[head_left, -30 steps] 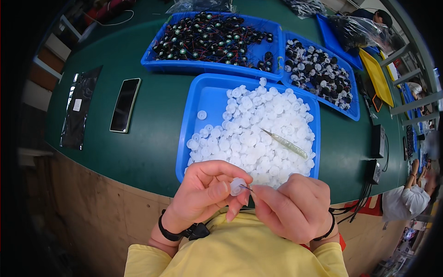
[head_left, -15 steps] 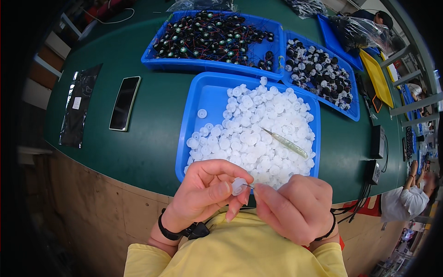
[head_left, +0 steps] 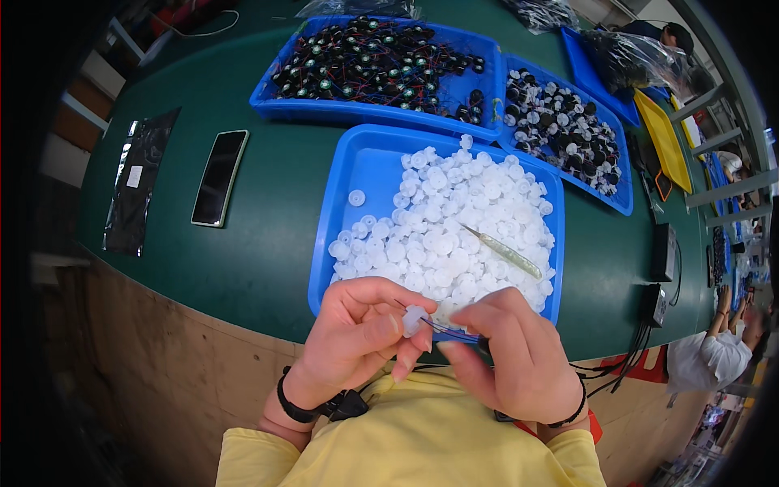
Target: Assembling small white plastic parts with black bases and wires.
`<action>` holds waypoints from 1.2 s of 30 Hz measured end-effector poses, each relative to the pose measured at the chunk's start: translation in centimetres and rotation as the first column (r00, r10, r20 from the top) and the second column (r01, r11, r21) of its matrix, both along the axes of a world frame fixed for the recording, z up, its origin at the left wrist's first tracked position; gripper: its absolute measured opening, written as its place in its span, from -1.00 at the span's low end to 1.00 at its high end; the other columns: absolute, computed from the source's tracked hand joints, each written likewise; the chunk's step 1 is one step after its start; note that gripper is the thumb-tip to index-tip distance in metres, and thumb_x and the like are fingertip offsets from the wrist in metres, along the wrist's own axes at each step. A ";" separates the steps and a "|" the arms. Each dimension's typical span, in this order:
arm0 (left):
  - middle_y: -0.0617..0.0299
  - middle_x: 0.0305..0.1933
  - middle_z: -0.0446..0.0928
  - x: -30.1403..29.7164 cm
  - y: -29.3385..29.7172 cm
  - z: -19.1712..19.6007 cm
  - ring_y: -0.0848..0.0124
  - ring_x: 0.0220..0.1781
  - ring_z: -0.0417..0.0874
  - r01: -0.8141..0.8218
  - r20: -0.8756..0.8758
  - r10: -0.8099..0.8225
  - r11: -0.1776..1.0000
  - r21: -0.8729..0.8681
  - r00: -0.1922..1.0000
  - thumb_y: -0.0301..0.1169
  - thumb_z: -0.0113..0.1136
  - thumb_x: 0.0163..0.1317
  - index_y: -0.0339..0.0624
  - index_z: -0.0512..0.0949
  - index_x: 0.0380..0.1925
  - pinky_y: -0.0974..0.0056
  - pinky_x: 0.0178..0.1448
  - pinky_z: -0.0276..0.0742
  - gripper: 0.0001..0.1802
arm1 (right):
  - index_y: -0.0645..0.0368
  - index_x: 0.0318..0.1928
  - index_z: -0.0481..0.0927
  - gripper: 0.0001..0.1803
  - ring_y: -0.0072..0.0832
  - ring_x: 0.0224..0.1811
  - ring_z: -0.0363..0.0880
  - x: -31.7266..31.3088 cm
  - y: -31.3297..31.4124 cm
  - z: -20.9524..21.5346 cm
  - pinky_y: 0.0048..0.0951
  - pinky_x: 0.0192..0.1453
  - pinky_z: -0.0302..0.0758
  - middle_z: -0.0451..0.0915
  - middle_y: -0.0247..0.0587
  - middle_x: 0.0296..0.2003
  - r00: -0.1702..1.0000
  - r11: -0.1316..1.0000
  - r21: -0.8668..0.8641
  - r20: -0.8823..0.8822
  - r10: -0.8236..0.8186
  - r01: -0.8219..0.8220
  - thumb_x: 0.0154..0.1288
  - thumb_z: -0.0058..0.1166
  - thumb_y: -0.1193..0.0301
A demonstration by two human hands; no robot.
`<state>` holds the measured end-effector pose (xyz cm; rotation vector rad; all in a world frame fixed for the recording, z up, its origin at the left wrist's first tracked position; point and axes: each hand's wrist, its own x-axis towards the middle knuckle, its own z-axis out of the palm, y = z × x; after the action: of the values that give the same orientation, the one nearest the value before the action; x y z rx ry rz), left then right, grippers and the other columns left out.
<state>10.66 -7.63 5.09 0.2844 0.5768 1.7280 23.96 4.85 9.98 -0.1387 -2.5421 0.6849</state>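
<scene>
White plastic cap (head_left: pixel 414 318) sits pinched in the left hand (head_left: pixel 357 341) fingertips, at the near edge of the blue tray (head_left: pixel 357 174), barely shifted from a second ago. Right hand (head_left: pixel 519 357) still grips thin wires (head_left: pixel 450 329), red and blue, possibly entering the cap. Cap looks translucent, round, ribbed.

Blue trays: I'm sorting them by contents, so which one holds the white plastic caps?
The nearest blue tray, just beyond both hands. It alone holds white caps, with tweezers on top; the farther trays hold dark wired parts.
</scene>
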 end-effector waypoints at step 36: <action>-0.05 -0.40 0.56 0.0 0.1 -0.2 0.42 -0.58 0.52 0.033 -0.055 -0.031 0.999 0.040 0.998 -0.45 0.12 0.20 -0.50 0.47 -0.16 0.40 -0.54 0.43 -0.70 | 0.21 -0.44 0.47 -0.81 -0.46 -0.69 0.40 -0.3 -0.4 1.0 -0.52 -0.66 0.29 0.41 -0.28 -0.61 0.992 0.999 -0.032 0.123 -0.029 0.033 -0.13 0.15 0.65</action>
<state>10.68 -7.49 4.85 0.3686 0.5739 1.7069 23.66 4.49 11.01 -0.2385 -2.6402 0.7285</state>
